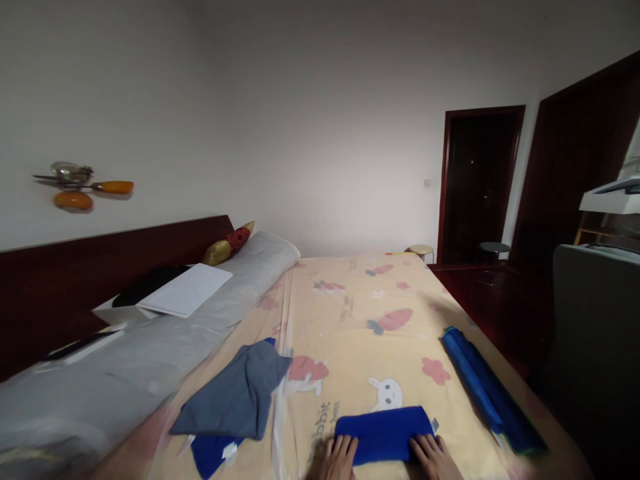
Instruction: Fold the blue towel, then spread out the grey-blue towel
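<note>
Pressing flat with fingers together, left hand [339, 457] and right hand [433, 456] pin the folded blue towel [383, 433], grey cloth [235, 397] at 9 o'clock.

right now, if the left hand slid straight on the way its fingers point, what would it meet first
The left hand already rests on the folded bright blue towel, so it would ride over that cloth first, then probably the white rabbit print on the peach bedsheet.

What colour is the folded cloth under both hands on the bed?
Bright royal blue folded rectangular cloth, plain with no pattern, seen best in the head view.
</note>
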Action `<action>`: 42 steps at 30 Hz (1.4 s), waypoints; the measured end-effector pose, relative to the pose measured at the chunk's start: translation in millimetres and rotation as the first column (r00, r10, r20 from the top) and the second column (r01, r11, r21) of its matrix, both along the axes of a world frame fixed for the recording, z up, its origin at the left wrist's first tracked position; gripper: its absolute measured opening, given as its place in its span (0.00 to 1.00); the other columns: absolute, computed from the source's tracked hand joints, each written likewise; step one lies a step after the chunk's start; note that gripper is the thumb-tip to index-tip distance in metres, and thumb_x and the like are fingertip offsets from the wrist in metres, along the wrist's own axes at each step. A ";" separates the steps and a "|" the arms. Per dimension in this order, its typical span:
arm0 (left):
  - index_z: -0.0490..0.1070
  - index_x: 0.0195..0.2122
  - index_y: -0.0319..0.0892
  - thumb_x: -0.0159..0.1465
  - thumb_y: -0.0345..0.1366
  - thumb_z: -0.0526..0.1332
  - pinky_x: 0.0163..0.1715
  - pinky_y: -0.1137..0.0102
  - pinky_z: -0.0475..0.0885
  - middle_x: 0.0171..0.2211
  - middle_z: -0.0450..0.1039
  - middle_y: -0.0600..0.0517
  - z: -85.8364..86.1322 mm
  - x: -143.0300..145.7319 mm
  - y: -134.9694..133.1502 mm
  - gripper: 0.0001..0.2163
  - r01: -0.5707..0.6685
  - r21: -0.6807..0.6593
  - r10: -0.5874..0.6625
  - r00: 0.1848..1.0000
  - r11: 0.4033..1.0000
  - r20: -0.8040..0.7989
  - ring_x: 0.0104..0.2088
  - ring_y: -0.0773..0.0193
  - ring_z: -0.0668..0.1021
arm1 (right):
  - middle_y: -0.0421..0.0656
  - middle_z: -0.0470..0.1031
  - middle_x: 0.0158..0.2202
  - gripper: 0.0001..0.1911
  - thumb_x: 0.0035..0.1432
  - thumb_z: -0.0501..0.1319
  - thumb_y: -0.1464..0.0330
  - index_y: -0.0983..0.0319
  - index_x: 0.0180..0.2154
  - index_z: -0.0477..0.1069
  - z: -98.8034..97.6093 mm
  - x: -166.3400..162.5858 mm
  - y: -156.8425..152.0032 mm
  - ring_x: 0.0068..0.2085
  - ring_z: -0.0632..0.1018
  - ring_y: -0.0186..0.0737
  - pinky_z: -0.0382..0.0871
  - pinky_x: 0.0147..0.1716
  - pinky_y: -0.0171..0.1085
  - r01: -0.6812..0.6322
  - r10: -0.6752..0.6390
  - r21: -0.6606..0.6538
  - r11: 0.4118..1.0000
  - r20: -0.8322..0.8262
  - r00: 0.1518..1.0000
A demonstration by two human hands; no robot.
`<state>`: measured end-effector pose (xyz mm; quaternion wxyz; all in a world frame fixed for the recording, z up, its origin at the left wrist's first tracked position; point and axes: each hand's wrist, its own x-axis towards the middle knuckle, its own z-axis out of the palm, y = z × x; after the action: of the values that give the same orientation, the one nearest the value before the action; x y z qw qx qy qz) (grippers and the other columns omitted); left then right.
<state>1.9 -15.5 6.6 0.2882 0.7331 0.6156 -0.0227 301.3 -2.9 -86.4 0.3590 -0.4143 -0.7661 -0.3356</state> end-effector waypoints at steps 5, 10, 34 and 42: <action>0.52 0.65 0.44 0.57 0.42 0.49 0.72 0.53 0.40 0.70 0.54 0.43 -8.5 -1.8 -0.2 0.32 0.002 0.015 -0.002 1.000 1.000 0.003 0.71 0.50 0.54 | 0.35 0.79 0.33 0.18 0.49 0.53 0.72 0.55 0.41 0.73 -0.8 0.4 -0.6 0.39 0.70 0.38 0.58 0.44 0.41 -0.002 0.002 0.004 1.000 -0.014 1.000; 0.52 0.65 0.46 0.58 0.42 0.48 0.73 0.53 0.40 0.70 0.54 0.46 -14.3 -1.8 0.3 0.31 0.006 0.040 -0.005 1.000 0.999 -0.028 0.71 0.52 0.54 | 0.34 0.79 0.35 0.25 0.43 0.53 0.76 0.55 0.44 0.73 1.6 2.3 -2.2 0.40 0.71 0.38 0.57 0.45 0.40 -0.005 0.005 -0.023 1.000 0.024 1.000; 0.51 0.65 0.46 0.59 0.41 0.47 0.73 0.52 0.39 0.70 0.54 0.46 -11.2 0.2 -4.2 0.31 0.000 0.053 0.000 1.000 0.999 -0.003 0.71 0.52 0.54 | 0.34 0.82 0.37 0.33 0.36 0.53 0.78 0.57 0.48 0.71 8.4 9.6 -6.8 0.39 0.74 0.37 0.62 0.43 0.39 0.006 0.005 -0.076 0.997 0.145 0.989; 0.51 0.65 0.47 0.60 0.44 0.46 0.73 0.53 0.39 0.70 0.55 0.46 -11.1 0.1 -6.9 0.30 -0.001 0.077 0.001 1.000 0.997 0.002 0.71 0.53 0.55 | 0.38 0.82 0.39 0.31 0.38 0.56 0.73 0.60 0.50 0.70 2.1 11.1 -8.0 0.40 0.74 0.40 0.62 0.43 0.42 0.008 0.020 -0.132 0.991 0.206 0.978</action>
<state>2.0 -22.4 -4.5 0.2605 0.7434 0.6160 0.0018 312.4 -10.9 -84.3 0.2499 -0.3977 -0.8211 -0.3243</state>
